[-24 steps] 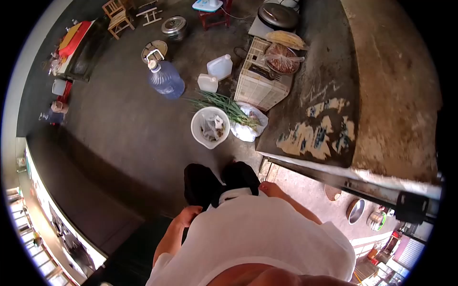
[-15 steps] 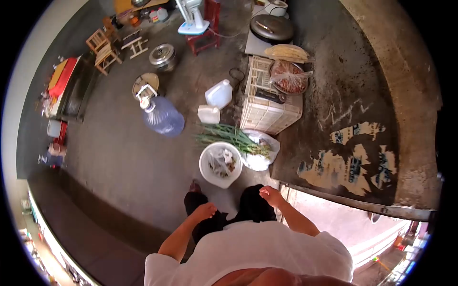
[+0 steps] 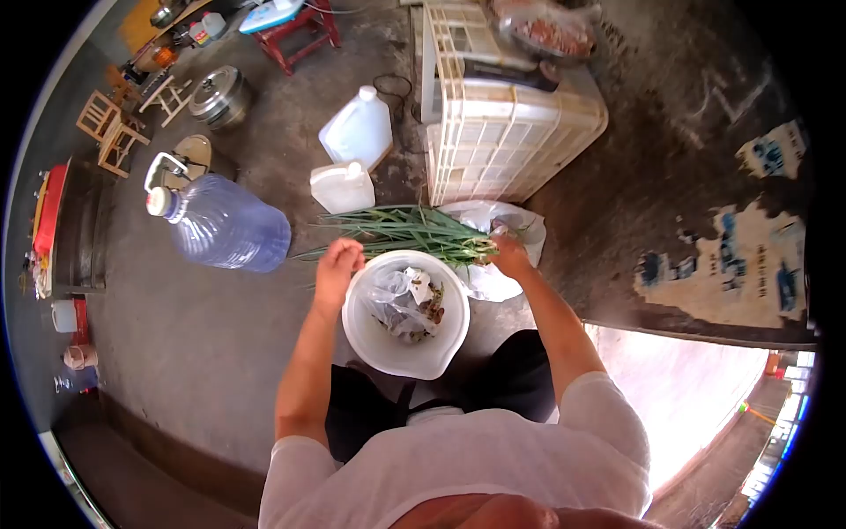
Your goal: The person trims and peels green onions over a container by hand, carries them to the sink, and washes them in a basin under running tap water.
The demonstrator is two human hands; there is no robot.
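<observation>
A white bucket (image 3: 359,331) with a clear plastic bag and scraps inside stands on the floor between my knees. Just beyond it, long green onions (image 3: 397,231) lie across a white plastic bag (image 3: 495,284). My left hand (image 3: 342,257) is over the bucket's left rim, near the leafy ends, its fingers curled; whether they hold anything is too small to tell. At the root end of the onions, my right hand (image 3: 509,253) reaches down beside the white bag. Its fingertips are partly hidden, so its grip on the onions is unclear.
A large blue water bottle (image 3: 231,225) stands at the left. Two plastic jugs (image 3: 357,132) are beyond the onions. A cream crate (image 3: 502,132) stands at the back right against a dark ledge (image 3: 661,212). Farther off are a lidded pot (image 3: 220,95) and a red stool (image 3: 295,40).
Both hands have moved forward from my knees, the left to the bucket's rim and the right to the onions' root end. The view has come lower and closer to the bucket.
</observation>
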